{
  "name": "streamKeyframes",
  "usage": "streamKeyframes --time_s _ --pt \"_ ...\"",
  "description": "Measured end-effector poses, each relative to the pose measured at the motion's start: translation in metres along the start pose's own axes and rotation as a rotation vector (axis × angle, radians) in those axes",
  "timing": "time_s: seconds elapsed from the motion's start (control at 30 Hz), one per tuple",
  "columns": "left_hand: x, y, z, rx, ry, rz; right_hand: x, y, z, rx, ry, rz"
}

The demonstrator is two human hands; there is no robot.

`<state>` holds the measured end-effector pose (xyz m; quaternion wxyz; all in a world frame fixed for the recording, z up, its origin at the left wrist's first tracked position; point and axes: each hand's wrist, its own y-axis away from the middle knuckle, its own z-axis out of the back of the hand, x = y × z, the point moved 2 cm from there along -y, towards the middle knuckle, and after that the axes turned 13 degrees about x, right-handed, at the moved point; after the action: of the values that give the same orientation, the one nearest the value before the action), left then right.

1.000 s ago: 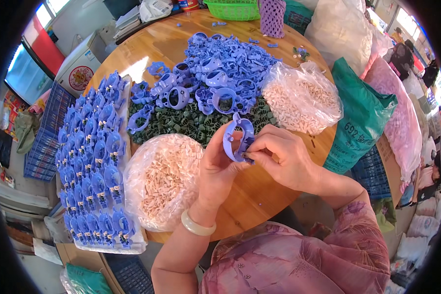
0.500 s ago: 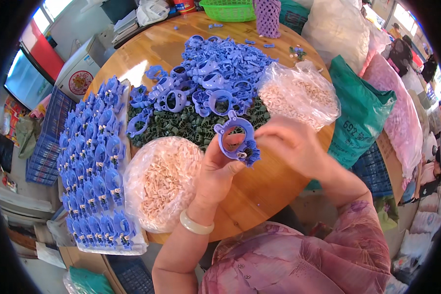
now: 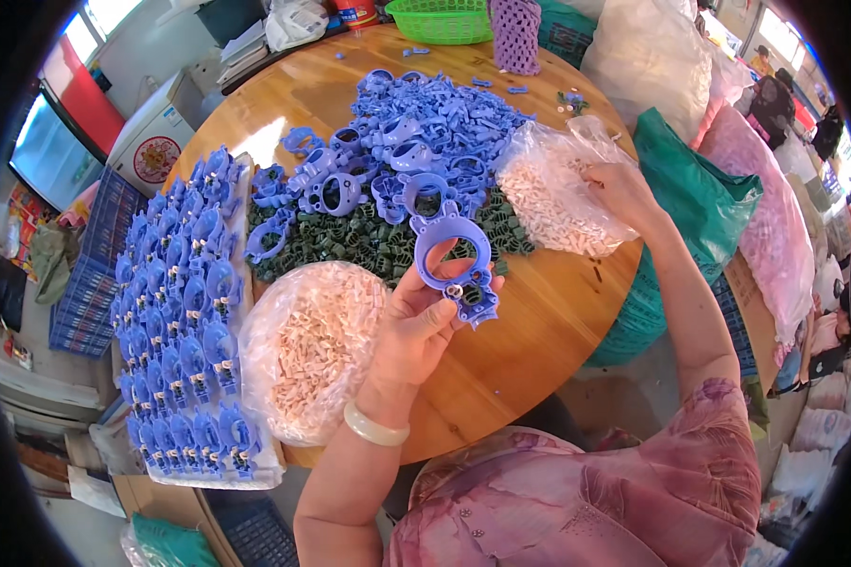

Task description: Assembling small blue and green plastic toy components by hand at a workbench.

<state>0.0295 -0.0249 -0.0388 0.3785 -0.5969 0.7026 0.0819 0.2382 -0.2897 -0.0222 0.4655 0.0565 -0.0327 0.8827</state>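
Observation:
My left hand [image 3: 418, 331] is closed on a blue plastic ring-shaped part [image 3: 484, 248], held upright over the table with its round opening facing me. A small pale piece and a dark green piece sit in its lower end. My right hand [image 3: 622, 194] has its fingers bent down at the clear bag of small pale pieces [image 3: 553, 203] on the right; its fingertips are among the pieces, and what they pinch, if anything, is hidden. Beyond the held part lie a heap of blue plastic parts [image 3: 444, 118] and a spread of dark green clips [image 3: 326, 248].
A white board [image 3: 263, 472] on the left carries rows of blue parts. Another bag of pale pieces [image 3: 317, 359] lies beside my left forearm. A green basket [image 3: 442, 21] and a purple crocheted holder [image 3: 515, 38] stand at the table's far edge. Green sacks [image 3: 690, 208] lean at the right.
My right hand has moved from beside the held blue part out to the right, into the bag of pale pieces. My left hand has turned the blue part slightly.

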Motion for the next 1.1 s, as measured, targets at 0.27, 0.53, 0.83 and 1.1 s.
streamKeyframes --time_s 0.27,0.53,0.83,1.1 --pt "0.002 0.0 0.002 -0.047 -0.005 0.006 0.006 0.014 0.014 -0.174 -0.634 -0.057" --pt "0.003 0.0 0.003 -0.03 -0.038 0.016 -0.002 0.022 0.014 -0.048 -1.072 0.032" --pt "0.002 0.001 0.001 -0.079 -0.036 0.032 0.031 0.042 0.027 -0.068 -1.176 0.043" --pt "0.002 0.0 0.001 -0.121 -0.106 -0.084 0.115 0.058 0.027 -0.082 -1.399 0.192"
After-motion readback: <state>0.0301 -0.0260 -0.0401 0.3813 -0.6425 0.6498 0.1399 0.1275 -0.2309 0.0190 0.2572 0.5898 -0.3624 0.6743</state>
